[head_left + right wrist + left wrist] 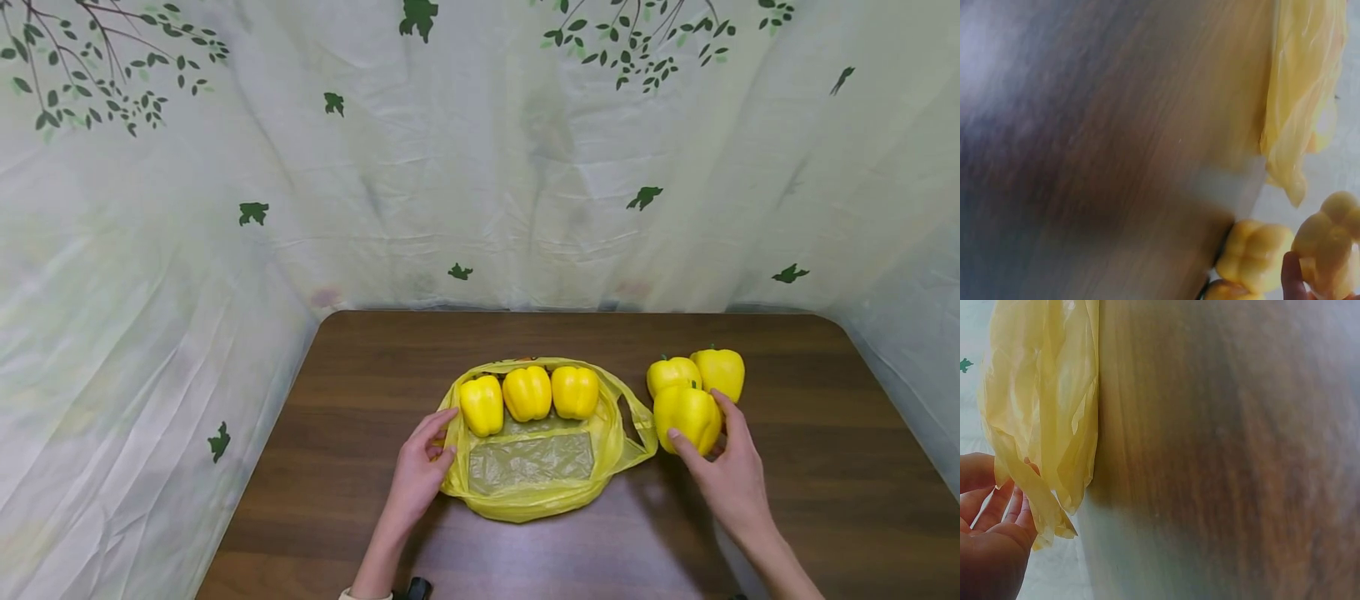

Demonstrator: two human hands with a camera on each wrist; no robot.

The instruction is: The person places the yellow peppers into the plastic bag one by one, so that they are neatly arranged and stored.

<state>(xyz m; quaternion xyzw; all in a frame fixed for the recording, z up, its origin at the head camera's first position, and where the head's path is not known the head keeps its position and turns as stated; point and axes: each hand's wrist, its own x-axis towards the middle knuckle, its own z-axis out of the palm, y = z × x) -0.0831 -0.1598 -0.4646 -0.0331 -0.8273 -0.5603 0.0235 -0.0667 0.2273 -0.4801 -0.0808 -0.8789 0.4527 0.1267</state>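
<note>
A yellow plastic bag (531, 502) lies spread open on the table, its mouth facing up. Three yellow bell peppers stand in a row along its far inner side, the middle one (527, 393) between two others. My left hand (422, 467) holds the bag's left edge; in the left wrist view, the bag's loose handle (1038, 494) hangs by the fingers. To the right of the bag, my right hand (726, 479) grips a yellow bell pepper (686, 419) between thumb and fingers. In the right wrist view that pepper (1329, 247) appears raised above the table.
Two more yellow bell peppers, one (672, 375) nearer the bag and one (718, 374) farther right, rest behind the gripped one. The bag's right handle loop (639, 417) reaches toward them. Beneath is a brown wooden table (360, 375), with a leaf-printed curtain (480, 192) behind.
</note>
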